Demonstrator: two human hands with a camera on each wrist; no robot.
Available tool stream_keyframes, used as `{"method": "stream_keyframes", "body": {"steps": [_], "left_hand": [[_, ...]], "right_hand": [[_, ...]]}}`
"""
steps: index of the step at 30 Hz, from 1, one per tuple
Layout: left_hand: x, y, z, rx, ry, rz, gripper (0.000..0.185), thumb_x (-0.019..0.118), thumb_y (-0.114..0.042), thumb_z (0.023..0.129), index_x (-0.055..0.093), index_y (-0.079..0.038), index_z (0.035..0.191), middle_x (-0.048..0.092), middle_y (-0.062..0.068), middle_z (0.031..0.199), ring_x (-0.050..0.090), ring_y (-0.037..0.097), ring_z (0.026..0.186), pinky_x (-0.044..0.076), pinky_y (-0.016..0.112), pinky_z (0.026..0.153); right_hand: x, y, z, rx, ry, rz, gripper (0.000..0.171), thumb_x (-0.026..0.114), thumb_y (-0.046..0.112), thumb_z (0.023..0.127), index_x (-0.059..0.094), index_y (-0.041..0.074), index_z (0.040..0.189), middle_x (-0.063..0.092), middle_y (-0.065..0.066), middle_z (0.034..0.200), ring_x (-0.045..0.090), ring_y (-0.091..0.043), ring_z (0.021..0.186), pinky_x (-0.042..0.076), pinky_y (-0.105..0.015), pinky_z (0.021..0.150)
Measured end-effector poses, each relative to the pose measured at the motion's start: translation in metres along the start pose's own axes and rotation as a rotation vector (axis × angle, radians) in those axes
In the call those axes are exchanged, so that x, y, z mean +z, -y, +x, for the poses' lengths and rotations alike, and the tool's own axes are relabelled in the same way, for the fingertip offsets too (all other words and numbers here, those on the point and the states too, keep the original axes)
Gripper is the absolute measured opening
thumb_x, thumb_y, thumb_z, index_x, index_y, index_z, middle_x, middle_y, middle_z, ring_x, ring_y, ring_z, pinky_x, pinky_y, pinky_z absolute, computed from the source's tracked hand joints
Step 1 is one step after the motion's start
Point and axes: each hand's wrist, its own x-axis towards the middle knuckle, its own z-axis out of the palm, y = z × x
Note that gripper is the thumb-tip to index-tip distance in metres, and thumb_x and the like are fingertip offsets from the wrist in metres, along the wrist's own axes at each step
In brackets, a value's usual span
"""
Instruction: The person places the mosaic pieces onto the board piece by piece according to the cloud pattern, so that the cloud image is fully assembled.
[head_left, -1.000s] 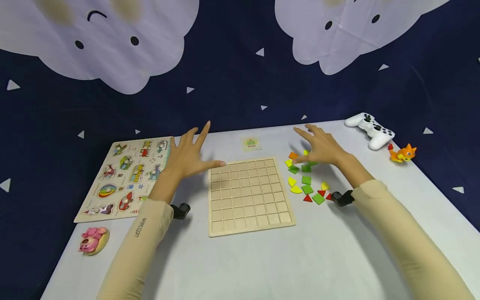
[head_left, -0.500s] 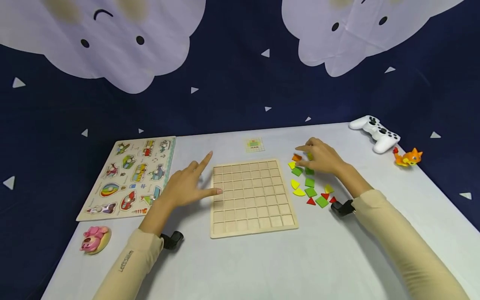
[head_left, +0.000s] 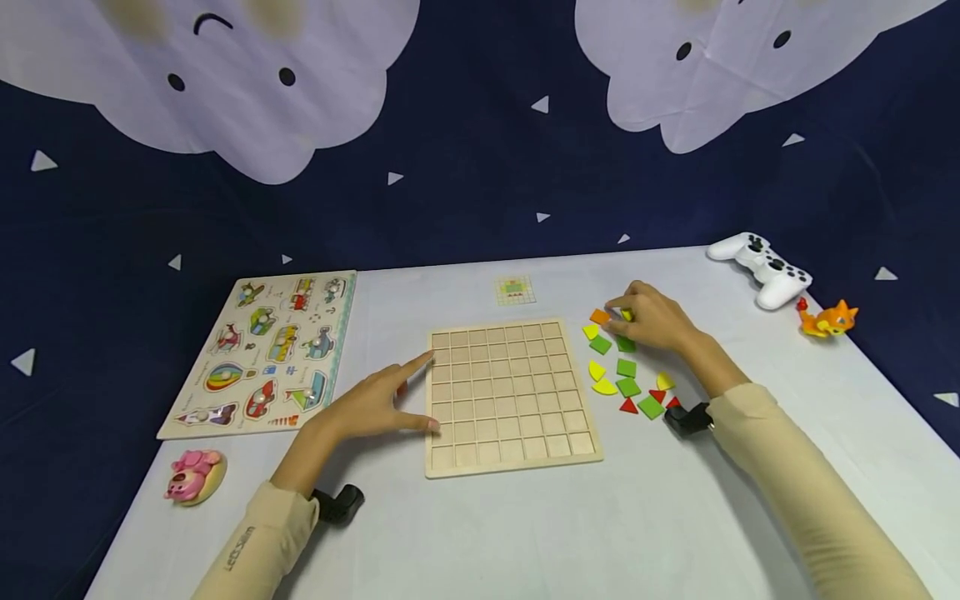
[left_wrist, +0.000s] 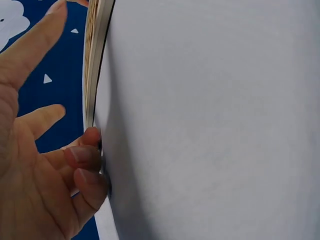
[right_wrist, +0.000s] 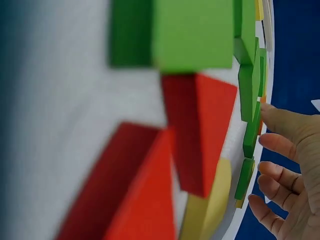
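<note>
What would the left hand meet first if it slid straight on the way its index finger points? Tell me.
The left hand already lies against the grid board at its left edge, so the board's upper left corner comes first; whether the fingertip already touches it is unclear.

Playroom: cloud backdrop (head_left: pixel 247 83), toy puzzles (head_left: pixel 262 350)

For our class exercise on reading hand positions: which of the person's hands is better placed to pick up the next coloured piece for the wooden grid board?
Right. The right hand already rests among the coloured flat wooden pieces, fingers curled around a small yellow piece. The left hand lies at the wooden grid board's far edge, steadying it.
</note>
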Motion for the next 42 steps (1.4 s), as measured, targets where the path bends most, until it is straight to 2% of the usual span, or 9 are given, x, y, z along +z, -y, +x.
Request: {"method": "stream_keyframes", "body": {"steps": [9,15,21,26,32,42], "left_hand": [[0.005,0.008,0.000,0.030,0.009,-0.046,0.105,0.083,-0.058,0.069,0.036,-0.021,0.155,0.047,0.003,0.091,0.038,0.015,0.075,0.034,0.030,0.066],[0.006,0.009,-0.001,0.045,0.005,-0.036,0.101,0.085,-0.055,0.070,0.040,-0.019,0.153,0.044,0.003,0.088,0.034,0.014,0.072,0.031,0.028,0.061],[0.007,0.009,-0.001,0.046,-0.008,-0.044,0.100,0.086,-0.054,0.069,0.041,-0.020,0.153,0.043,0.002,0.088,0.033,0.014,0.072,0.030,0.028,0.061],[0.008,0.010,-0.001,0.041,-0.011,-0.047,0.101,0.085,-0.055,0.069,0.041,-0.021,0.153,0.042,0.002,0.088,0.033,0.014,0.071,0.030,0.027,0.060],[0.010,0.012,-0.003,0.043,-0.019,-0.041,0.101,0.085,-0.056,0.068,0.041,-0.021,0.153,0.043,0.001,0.088,0.033,0.013,0.070,0.029,0.028,0.060],[0.010,0.012,-0.001,0.029,-0.010,-0.038,0.105,0.085,-0.057,0.068,0.039,-0.020,0.154,0.043,0.002,0.089,0.034,0.014,0.071,0.030,0.028,0.061]], "right_hand": [[0.004,0.004,0.005,-0.020,-0.019,0.012,0.043,0.074,0.034,0.087,0.073,0.001,0.116,0.058,-0.013,0.100,0.051,-0.024,0.084,0.043,-0.037,0.068],[0.006,0.007,0.008,0.014,-0.029,0.036,0.034,0.075,0.026,0.087,0.075,0.000,0.108,0.058,-0.011,0.100,0.052,-0.024,0.086,0.044,-0.039,0.072],[0.005,0.009,0.010,0.047,-0.003,0.067,0.029,0.075,0.022,0.087,0.075,-0.002,0.104,0.057,-0.011,0.100,0.052,-0.025,0.088,0.043,-0.040,0.076],[0.003,0.008,0.008,0.044,0.015,0.043,0.030,0.075,0.021,0.085,0.075,-0.003,0.103,0.057,-0.011,0.098,0.051,-0.024,0.085,0.043,-0.040,0.075],[0.000,0.009,0.004,0.020,0.001,0.024,0.032,0.077,0.021,0.083,0.075,-0.004,0.102,0.058,-0.011,0.097,0.053,-0.024,0.084,0.044,-0.041,0.074],[-0.007,0.014,0.001,-0.011,-0.061,0.036,0.030,0.079,0.025,0.082,0.077,0.000,0.097,0.058,-0.009,0.093,0.051,-0.022,0.079,0.041,-0.035,0.067]]}}
